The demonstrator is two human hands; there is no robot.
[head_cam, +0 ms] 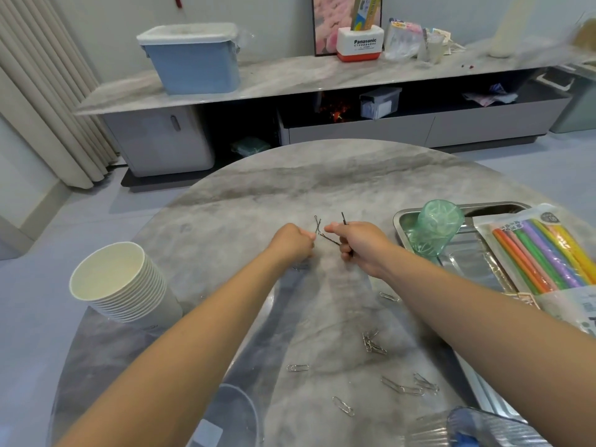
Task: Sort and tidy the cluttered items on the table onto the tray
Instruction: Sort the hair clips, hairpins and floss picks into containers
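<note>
At the middle of the round marble table [290, 182], my left hand [292, 241] is curled and pinches a thin bobby pin [318, 224] at its fingertips. My right hand [358, 245] grips dark bobby pins [344, 218], one sticking up past the thumb and another poking out below the fingers. A metal tray [477, 269] lies at the right and holds a tipped green plastic cup [435, 230] and a pack of coloured sticks [545, 253]. Several paper clips [374, 345] lie scattered on the near part of the table.
A stack of white paper cups [119, 282] lies tilted at the left edge. Clear plastic cups sit at the near edge, one [232, 417] by my left forearm and a bluish one [483, 427] at the right. A low cabinet [322, 91] with a blue bin [193, 56] stands behind.
</note>
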